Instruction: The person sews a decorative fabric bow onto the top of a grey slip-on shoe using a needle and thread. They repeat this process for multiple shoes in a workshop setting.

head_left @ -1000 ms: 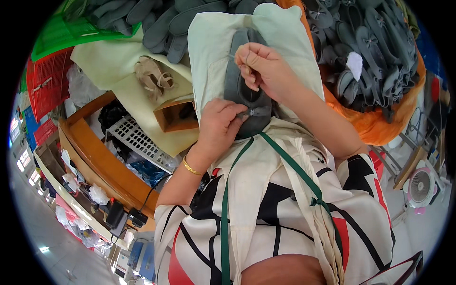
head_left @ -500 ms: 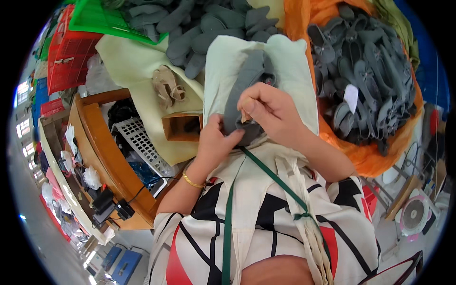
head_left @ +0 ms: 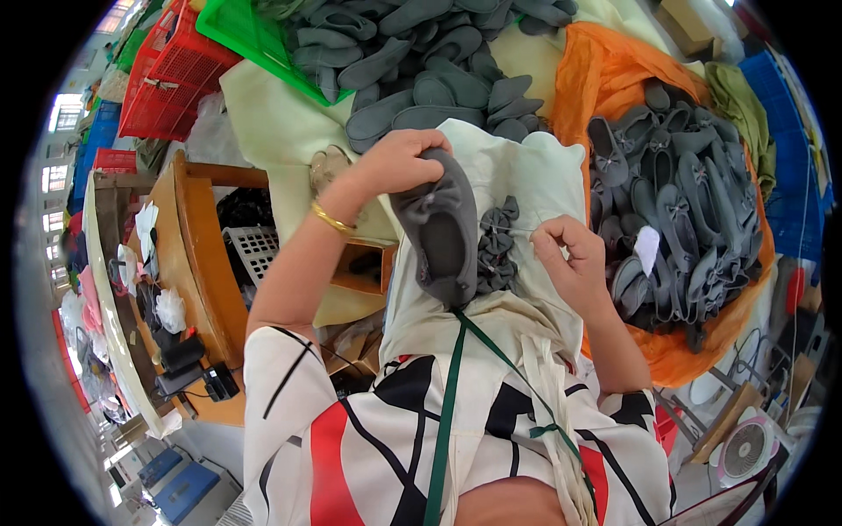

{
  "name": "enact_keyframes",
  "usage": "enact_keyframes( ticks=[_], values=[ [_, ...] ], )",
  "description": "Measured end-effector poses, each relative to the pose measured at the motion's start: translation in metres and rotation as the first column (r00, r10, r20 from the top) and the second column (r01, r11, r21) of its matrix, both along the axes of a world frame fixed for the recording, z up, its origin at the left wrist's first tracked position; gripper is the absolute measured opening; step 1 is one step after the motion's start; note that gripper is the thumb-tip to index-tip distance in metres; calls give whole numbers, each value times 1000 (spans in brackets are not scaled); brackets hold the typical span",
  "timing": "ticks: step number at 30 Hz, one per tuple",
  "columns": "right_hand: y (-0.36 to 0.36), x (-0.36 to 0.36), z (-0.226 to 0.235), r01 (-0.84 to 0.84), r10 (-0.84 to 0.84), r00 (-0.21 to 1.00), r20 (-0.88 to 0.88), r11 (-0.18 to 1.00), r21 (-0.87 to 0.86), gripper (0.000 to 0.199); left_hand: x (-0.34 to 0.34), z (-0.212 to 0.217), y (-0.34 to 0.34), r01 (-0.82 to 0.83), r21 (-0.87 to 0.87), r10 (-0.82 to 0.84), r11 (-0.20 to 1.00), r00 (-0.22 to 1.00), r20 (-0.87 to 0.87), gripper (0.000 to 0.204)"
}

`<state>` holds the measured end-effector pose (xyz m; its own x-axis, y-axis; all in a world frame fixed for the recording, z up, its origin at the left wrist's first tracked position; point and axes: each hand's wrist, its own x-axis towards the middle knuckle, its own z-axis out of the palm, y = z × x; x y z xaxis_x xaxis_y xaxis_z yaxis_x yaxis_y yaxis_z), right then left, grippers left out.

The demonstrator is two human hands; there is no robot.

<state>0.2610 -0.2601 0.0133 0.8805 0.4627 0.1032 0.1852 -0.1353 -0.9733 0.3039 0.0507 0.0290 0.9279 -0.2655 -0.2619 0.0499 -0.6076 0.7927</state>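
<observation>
My left hand (head_left: 399,163) is closed over the toe of a grey fabric flat shoe (head_left: 445,252). The shoe is tilted, its opening facing me and its heel down near my apron. A gathered bow (head_left: 428,203) shows at its toe. Off to the right, my right hand (head_left: 572,263) is closed in a pinch, and a thin thread (head_left: 517,230) runs from its fingertips toward the shoe. Any needle is too small to make out. Between the hands, a small pile of loose grey bows (head_left: 498,250) lies on the white cloth cushion (head_left: 548,175).
Grey shoes (head_left: 430,88) are heaped beyond the cushion, beside a green crate (head_left: 254,44). At right, an orange sack (head_left: 583,74) holds many more with bows. A wooden drawer box (head_left: 373,267), beige sandals (head_left: 326,167) and a wooden desk (head_left: 189,263) are at left.
My left hand has moved up from the shoe's side to its toe, and the shoe now stands tilted toward me. My right hand has drawn away to the right, uncovering the bows.
</observation>
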Motion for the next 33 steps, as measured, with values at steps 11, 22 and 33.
enact_keyframes(
  ticks=[11, 22, 33],
  values=[
    [20, 40, -42, 77, -81, 997, -6, 964, -254, 14, -40, -30, -13, -374, 189, 321, 908, 911, 259, 33],
    [122, 66, -41, -35, 27, 999, -36, 967, -254, 25, -55, -67, 12, -494, -176, 444, 852, 858, -257, 15],
    [96, 44, -45, -70, 65, 997, -30, 958, -279, 27, -49, -43, -18, -362, -75, 355, 929, 930, -92, 19]
  ],
)
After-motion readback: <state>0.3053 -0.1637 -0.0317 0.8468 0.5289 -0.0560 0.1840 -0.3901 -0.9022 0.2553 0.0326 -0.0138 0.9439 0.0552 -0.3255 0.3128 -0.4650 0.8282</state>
